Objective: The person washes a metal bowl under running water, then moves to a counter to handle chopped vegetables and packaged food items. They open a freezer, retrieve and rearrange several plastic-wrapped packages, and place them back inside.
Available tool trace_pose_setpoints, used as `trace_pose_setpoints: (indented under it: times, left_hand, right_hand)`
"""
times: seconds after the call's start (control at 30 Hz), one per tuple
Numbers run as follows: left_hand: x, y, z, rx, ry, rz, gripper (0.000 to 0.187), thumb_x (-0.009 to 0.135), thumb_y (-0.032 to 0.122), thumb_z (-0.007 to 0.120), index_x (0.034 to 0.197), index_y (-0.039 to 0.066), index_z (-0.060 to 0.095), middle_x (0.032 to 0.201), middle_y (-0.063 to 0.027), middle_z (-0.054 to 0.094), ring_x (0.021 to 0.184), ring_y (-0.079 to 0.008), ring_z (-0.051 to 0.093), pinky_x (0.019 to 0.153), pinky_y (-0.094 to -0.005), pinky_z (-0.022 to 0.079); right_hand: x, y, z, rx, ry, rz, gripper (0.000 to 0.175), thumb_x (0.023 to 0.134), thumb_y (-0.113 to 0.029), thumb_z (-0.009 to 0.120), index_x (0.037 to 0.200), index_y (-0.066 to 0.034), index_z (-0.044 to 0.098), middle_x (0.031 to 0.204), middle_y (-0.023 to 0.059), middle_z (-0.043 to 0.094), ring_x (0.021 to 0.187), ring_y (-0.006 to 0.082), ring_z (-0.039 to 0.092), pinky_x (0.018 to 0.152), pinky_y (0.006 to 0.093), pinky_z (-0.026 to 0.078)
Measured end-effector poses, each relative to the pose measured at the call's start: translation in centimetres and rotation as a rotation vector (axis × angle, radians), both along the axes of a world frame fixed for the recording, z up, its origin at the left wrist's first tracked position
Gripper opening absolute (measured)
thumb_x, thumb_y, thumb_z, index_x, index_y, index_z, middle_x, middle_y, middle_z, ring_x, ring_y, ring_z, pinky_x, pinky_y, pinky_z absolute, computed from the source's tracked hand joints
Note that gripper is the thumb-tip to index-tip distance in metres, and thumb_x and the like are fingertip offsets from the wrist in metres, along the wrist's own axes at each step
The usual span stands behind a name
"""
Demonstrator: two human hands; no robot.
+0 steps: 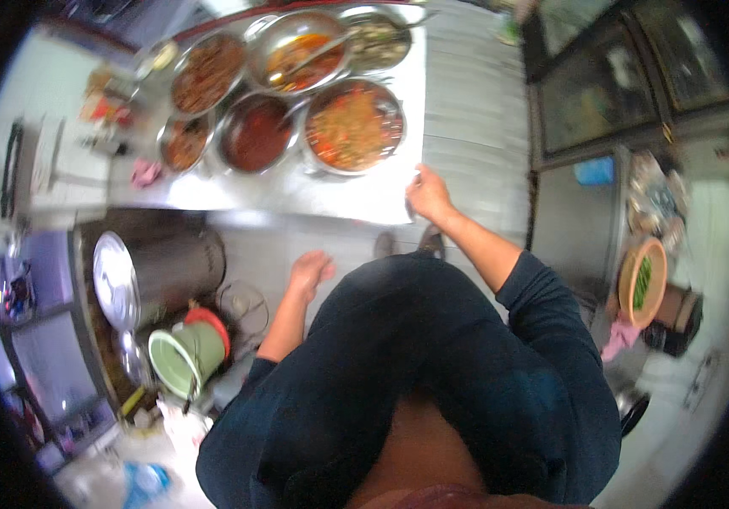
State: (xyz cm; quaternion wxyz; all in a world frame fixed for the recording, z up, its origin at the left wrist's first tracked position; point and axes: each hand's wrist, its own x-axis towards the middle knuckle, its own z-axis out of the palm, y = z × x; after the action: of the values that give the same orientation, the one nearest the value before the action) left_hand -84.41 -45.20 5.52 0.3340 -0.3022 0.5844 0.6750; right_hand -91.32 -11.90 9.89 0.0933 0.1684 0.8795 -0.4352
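Note:
My right hand is at the near right corner of a steel-topped table; it is blurred, and whether it grips the edge or something small is unclear. My left hand hangs over the floor in front of the table, fingers apart and holding nothing. On the table stand several metal pots of food: a pot of chopped vegetable stew nearest my right hand, a pot of dark red sauce, a wide pan of oily red stew with a ladle, and others behind and to the left.
At the left stand a large lidded metal stockpot, a green bucket and a red basin. A glass-doored cabinet lines the right, near an orange basin of green vegetables. A pink cloth lies on the table.

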Motion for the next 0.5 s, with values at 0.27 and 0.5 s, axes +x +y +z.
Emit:
trace_pose_setpoints:
  times: [0.27, 0.5]
  left_hand:
    - [-1.3, -6.6, -11.7, -0.070, 0.190, -0.427, 0.014, 0.091, 0.012, 0.062, 0.099, 0.001, 0.063, 0.092, -0.0040, 0.065, 0.079, -0.0102, 0.059, 0.071, -0.0243, 0.048]
    - [-4.9, -5.2, -16.9, -0.062, 0.064, -0.797, 0.019, 0.093, 0.018, 0.059, 0.098, 0.000, 0.063, 0.087, -0.0042, 0.065, 0.078, -0.0112, 0.059, 0.068, -0.0279, 0.048]
  right_hand:
    - [15.8, 9.9, -3.7, 0.049, -0.185, -0.469, 0.032, 0.081, -0.017, 0.060, 0.108, -0.0014, 0.063, 0.102, 0.0190, 0.066, 0.095, 0.0327, 0.063, 0.084, 0.0384, 0.049]
    - [30.0, 14.5, -2.1, -0.471, -0.184, -1.193, 0.022, 0.086, -0.014, 0.060, 0.107, -0.0040, 0.059, 0.084, 0.0086, 0.065, 0.062, 0.0173, 0.062, 0.054, 0.0321, 0.053]
